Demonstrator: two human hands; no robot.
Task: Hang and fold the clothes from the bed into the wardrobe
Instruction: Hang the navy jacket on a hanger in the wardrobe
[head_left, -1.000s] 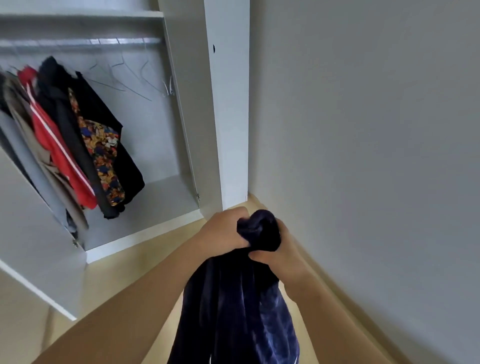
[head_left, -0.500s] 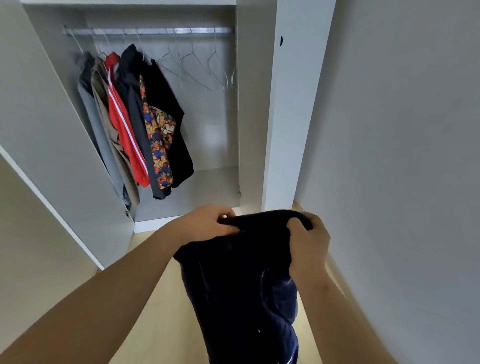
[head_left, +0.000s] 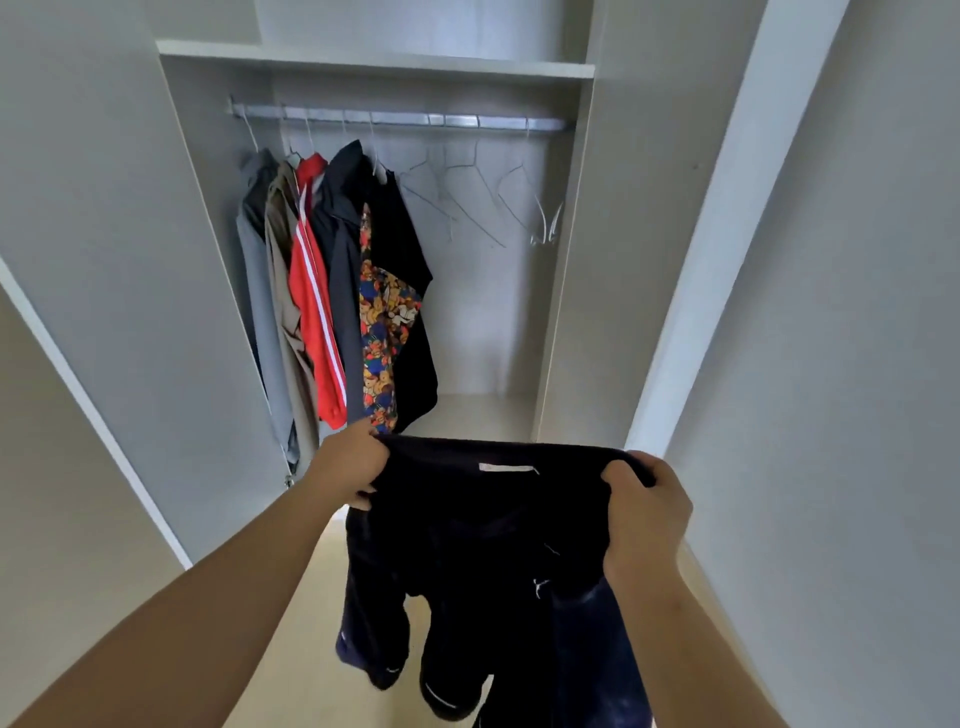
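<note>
At the far left the wardrobe's open door stands swung outward, its white edge running down toward the pale floor. Inside the wardrobe, under a shelf, a metal rail carries a bunched row of hung clothes at its left end: a grey garment, a beige one, a red jacket with a white stripe, a dark jacket, a bright patterned piece and a black top. To their right, bare wire hangers hang along the rest of the rail. In front of the wardrobe and below the hung clothes, the left grip is closed on the left end of a dark navy garment, fingers curled under the fabric's top edge and knuckles up. The garment is held up in the air between both grips, its upper edge stretched roughly level, with a thin white label near the middle of that edge; the rest hangs down over the floor, showing small white marks lower down. The right grip is closed on the right end of that same edge, fingers wrapped over bunched cloth with the thumb on the near side. Beyond it stand a white upright panel and a plain grey wall.
</note>
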